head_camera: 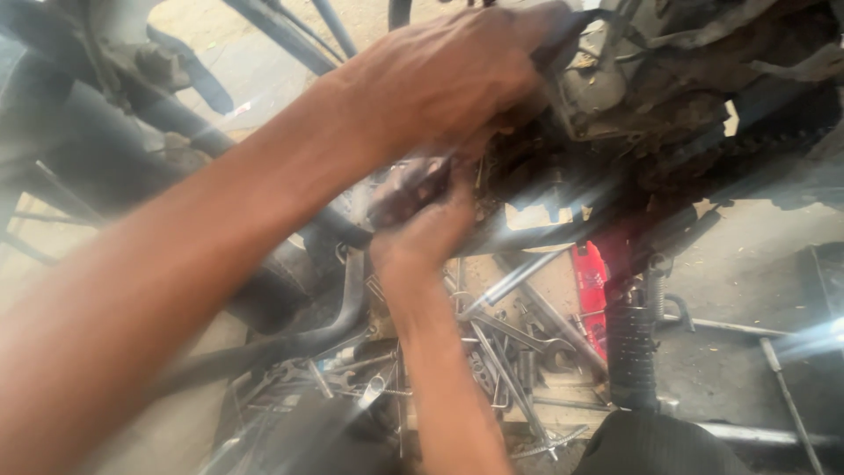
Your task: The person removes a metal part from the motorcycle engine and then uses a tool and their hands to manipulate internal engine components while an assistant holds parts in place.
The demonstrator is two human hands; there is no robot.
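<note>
Both hands worked the grimy engine underside (615,97): left hand (448,84) gripped it, right hand (422,230) clamped a dark part (406,189) (blurred), probably needing a steady turn next.

I'm looking at a motorcycle repair workshop, working low at floor level. Greasy engine underside (633,97) fills the top of my view, frame tubes (290,31) beside it. Ribbed rubber footpeg (631,347) and a coil spring (655,295) below. Loose pile of spanners and wrenches (501,343) spread on a dusty concrete floor (747,264), plus a red part (591,295) and a screwdriver (791,400) off to the side. Everything oily and grimy.
</note>
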